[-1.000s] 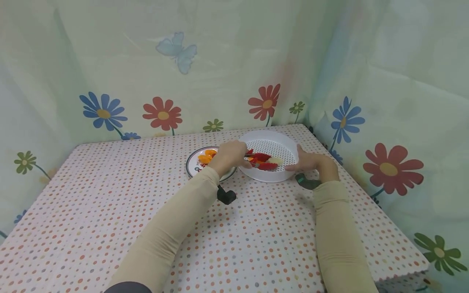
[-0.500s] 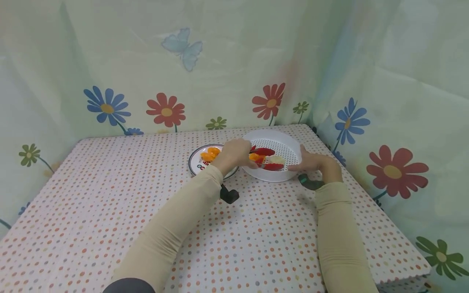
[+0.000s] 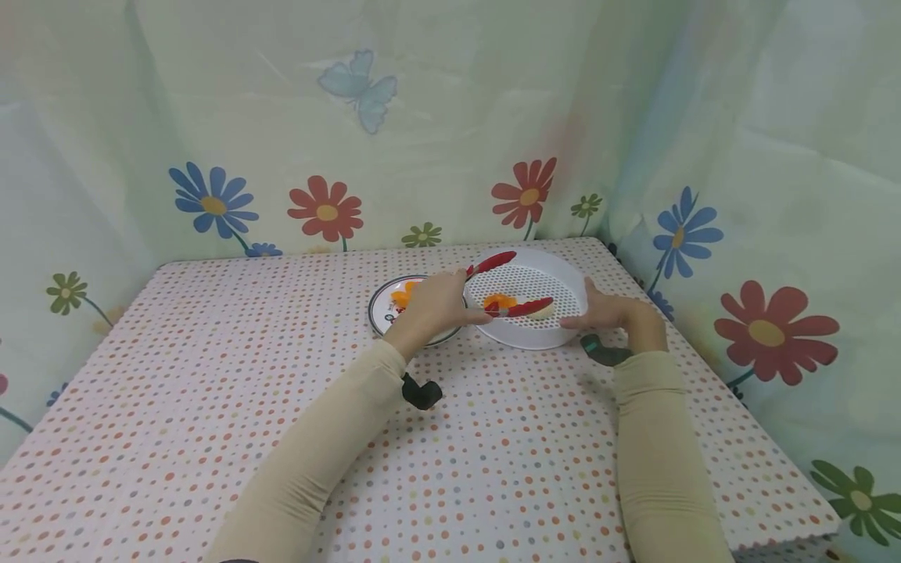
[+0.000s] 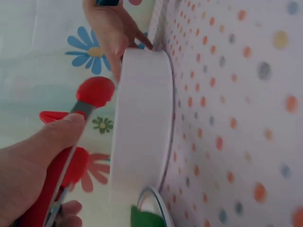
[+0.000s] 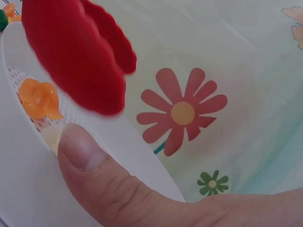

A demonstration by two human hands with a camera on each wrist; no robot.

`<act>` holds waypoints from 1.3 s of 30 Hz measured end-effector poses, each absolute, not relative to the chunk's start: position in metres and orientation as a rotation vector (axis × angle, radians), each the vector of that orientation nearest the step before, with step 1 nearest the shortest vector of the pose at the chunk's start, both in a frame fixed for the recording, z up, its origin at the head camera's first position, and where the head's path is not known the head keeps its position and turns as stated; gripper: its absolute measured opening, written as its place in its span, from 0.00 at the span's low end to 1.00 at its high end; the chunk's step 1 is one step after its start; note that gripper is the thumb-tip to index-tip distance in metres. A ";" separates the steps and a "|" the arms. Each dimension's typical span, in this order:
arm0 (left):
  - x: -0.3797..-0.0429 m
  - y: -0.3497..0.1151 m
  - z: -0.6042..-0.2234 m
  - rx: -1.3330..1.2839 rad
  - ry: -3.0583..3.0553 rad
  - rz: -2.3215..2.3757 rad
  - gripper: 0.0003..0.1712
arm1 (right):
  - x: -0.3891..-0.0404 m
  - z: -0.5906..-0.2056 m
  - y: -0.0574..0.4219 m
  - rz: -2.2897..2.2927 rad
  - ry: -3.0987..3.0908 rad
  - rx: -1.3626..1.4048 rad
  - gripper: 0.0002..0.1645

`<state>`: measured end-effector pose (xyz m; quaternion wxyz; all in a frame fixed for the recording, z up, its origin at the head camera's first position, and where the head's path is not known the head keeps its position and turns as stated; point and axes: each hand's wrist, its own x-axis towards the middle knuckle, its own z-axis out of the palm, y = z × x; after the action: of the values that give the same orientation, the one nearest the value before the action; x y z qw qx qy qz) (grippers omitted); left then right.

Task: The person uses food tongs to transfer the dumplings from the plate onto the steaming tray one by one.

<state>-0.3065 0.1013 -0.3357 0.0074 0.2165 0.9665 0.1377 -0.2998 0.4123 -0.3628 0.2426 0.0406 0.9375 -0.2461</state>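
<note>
My left hand (image 3: 435, 303) grips a pair of red-tipped tongs (image 3: 528, 308), whose tips are spread apart above a round white sieve (image 3: 524, 338). Inside the sieve lies an orange piece (image 5: 39, 98) that looks like a small pepper. Beside it is a pale piece (image 3: 543, 311), partly hidden by the tongs. My right hand (image 3: 602, 306) holds the sieve's right side, its thumb over the rim. Left of the sieve a plate (image 3: 377, 313) with a dark-striped rim bears orange pieces (image 3: 401, 298); my left hand and wrist hide part of it.
A green item (image 4: 146, 218) shows at the plate in the left wrist view. The dotted tablecloth (image 3: 450, 469) covers the table up to the flowered curtain (image 3: 422, 156) at the back and right.
The tongs' tips have spread wide and risen from around the orange piece, which now lies in the sieve. My left hand has shifted slightly left; the right hand keeps its place on the sieve.
</note>
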 end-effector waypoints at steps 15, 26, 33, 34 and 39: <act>-0.330 -0.007 -0.324 0.370 3.157 0.578 0.57 | -0.301 -0.362 0.412 -0.689 2.561 0.046 0.77; -0.339 -0.063 -0.318 0.347 3.169 0.679 0.50 | -0.307 -0.364 0.413 -0.723 2.572 -0.013 0.78; -0.343 -0.084 -0.329 0.276 3.138 0.739 0.45 | -0.309 -0.363 0.414 -0.732 2.552 -0.026 0.78; -0.343 -0.086 -0.330 0.269 3.137 0.741 0.46 | -0.309 -0.363 0.414 -0.736 2.550 -0.022 0.78; -0.344 -0.091 -0.335 0.238 3.096 0.713 0.54 | -0.313 -0.364 0.414 -0.743 2.524 -0.019 0.78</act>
<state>-0.3438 -0.0907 -0.3347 -0.0220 0.0748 0.9715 0.2238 -0.3126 0.4137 -0.3640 0.2525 -0.0071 0.9282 -0.2734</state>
